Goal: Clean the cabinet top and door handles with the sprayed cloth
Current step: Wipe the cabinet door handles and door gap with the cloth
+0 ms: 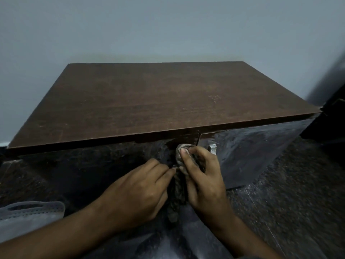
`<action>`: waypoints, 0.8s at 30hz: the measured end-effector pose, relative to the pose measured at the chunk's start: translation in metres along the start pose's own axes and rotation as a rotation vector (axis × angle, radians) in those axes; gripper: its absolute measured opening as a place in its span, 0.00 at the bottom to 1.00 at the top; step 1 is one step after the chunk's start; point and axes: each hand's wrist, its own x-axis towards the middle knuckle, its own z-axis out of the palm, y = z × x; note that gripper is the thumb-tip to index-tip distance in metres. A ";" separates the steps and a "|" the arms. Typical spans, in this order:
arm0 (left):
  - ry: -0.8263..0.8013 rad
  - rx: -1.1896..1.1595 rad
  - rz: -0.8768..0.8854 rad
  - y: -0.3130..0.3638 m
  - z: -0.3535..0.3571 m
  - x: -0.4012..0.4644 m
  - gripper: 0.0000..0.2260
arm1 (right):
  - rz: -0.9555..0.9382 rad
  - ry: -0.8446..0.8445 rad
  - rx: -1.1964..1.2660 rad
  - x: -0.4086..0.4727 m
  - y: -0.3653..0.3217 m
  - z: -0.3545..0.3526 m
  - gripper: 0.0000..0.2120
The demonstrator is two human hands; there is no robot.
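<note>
- The wall (168, 28) fills the far half of the view, a plain pale grey-blue with nothing on it; the light is dim.
- The floor (298, 184) is dark and speckled, with thin pale lines crossing it on the right.
- The cabinet top (149, 101) is a dark brown wood-grain slab, set against the wall, with faint scuffs and a small pale mark toward its right side; its near edge overhangs the front.
- The cabinet doors (252, 152) below are dark and glossy, and they reflect the floor's speckle; the seam between them runs down the middle.
- A dark object (334, 113) stands at the right edge, just beside the cabinet's far right corner; what it is cannot be told.
- A grey fabric bag (31, 215) with a cut-out handle lies on the floor at the near left.
- The left hand (141, 189) reaches in from the near left, its fingertips pinching the cloth at the door seam.
- The right hand (203, 176) is clamped round the upper part of the cloth, thumb pressed on top, holding it against the door front.
- The cloth (177, 197) is a dark, patterned, twisted bundle hanging down between the two hands, its upper end bunched under the cabinet top's edge.
- A pale metal door handle (213, 148) shows just to the right of the right hand's fingers.
</note>
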 end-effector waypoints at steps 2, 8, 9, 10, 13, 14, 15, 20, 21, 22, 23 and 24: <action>0.017 0.022 0.033 -0.001 0.001 0.004 0.17 | 0.008 0.047 -0.030 0.004 0.004 -0.007 0.18; 0.117 0.048 0.025 -0.008 0.004 0.009 0.16 | -0.026 0.104 -0.061 0.012 0.008 -0.005 0.16; 0.123 0.035 0.015 -0.009 0.004 0.010 0.16 | -0.023 0.114 -0.056 0.013 0.007 -0.004 0.15; 0.124 0.011 0.007 -0.009 0.004 0.011 0.16 | -0.023 0.119 -0.050 0.015 0.006 -0.005 0.15; 0.110 -0.073 0.000 -0.006 0.005 0.011 0.17 | -0.040 0.072 -0.042 0.023 0.007 -0.011 0.16; 0.095 -0.104 -0.006 -0.005 0.004 0.010 0.18 | -0.047 0.051 -0.048 0.024 0.007 -0.013 0.16; 0.081 -0.131 -0.018 -0.004 0.002 0.008 0.18 | -0.049 0.032 -0.055 0.025 0.007 -0.015 0.16; 0.102 -0.119 -0.096 0.001 -0.001 0.006 0.17 | -0.007 0.030 -0.064 0.019 0.009 -0.014 0.15; 0.115 -0.101 -0.115 0.003 0.001 0.006 0.17 | -0.010 0.049 -0.062 0.016 0.011 -0.012 0.15; 0.126 -0.080 -0.129 0.004 0.004 0.006 0.17 | -0.017 0.065 -0.059 0.014 0.013 -0.011 0.15; 0.138 -0.056 -0.139 0.005 0.008 0.005 0.17 | -0.023 0.075 -0.061 0.011 0.015 -0.008 0.15; 0.153 -0.029 -0.144 0.006 0.011 0.003 0.17 | -0.028 0.083 -0.072 0.007 0.016 -0.005 0.14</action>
